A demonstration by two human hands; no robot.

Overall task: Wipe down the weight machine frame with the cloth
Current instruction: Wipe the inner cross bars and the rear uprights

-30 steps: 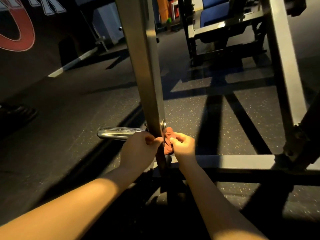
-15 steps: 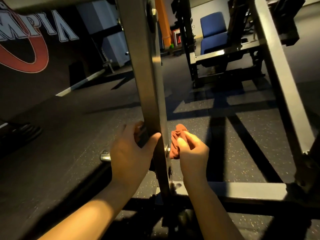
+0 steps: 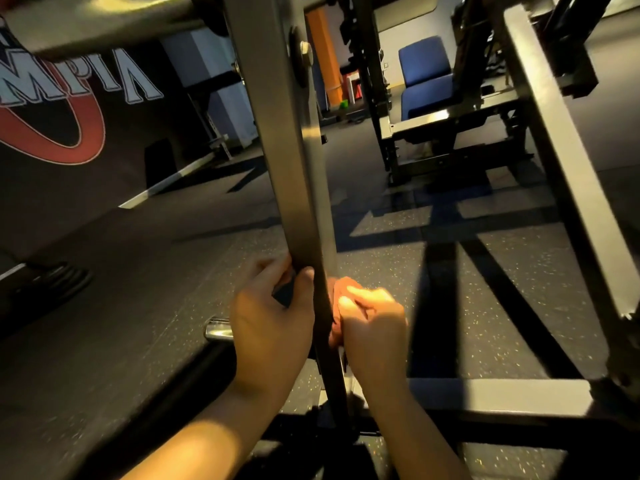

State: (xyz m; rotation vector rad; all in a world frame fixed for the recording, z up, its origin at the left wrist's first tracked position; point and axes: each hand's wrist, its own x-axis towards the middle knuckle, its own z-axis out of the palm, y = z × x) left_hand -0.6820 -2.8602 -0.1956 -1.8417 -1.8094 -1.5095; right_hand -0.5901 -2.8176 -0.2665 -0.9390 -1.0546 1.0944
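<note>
A grey steel upright post point(image 3: 294, 161) of the weight machine frame rises through the middle of the view. My left hand point(image 3: 273, 320) is wrapped around the post's left side low down, thumb on its front face. My right hand point(image 3: 372, 329) presses a bunched red-orange cloth point(image 3: 341, 289) against the post's right side at the same height. Most of the cloth is hidden behind my fingers and the post.
A chrome peg point(image 3: 216, 330) sticks out left from the post base. A grey base crossbar point(image 3: 491, 393) runs right to a second slanted upright point(image 3: 557, 168). A blue-padded machine point(image 3: 424, 81) stands behind, and a wall banner point(image 3: 69, 109) is at left.
Both hands have slid up the post from the base near the chrome peg. The left hand now grips the post fully, and the cloth is pressed back against its right side.
</note>
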